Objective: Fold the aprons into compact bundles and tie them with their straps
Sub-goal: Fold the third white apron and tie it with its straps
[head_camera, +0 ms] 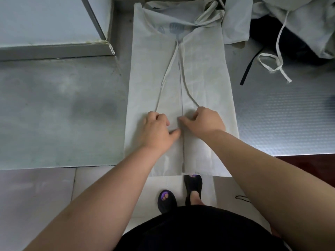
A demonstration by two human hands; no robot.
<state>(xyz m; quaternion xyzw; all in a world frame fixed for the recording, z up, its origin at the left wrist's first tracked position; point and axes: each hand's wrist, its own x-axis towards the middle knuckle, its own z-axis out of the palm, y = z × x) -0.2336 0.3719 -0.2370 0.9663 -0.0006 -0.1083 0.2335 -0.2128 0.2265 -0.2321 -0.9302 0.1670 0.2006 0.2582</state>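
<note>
Pale thin fabric apron (145, 78) lies flat on grey steel table (54, 115), hem over near edge; left hand (156, 127) and right hand (203, 122), side by side at centre seam, each curled on a narrow white strap (167, 73) end; light, limp, likely slippery, so grip edges/straps, not mid-panel.

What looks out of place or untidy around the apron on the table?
Nothing looks damaged. The apron lies flat, but its near hem hangs over the table edge and its far right corner is bunched up. Beside it, a crumpled pile trails a looped white strap, and a black strap lies loose.
</note>
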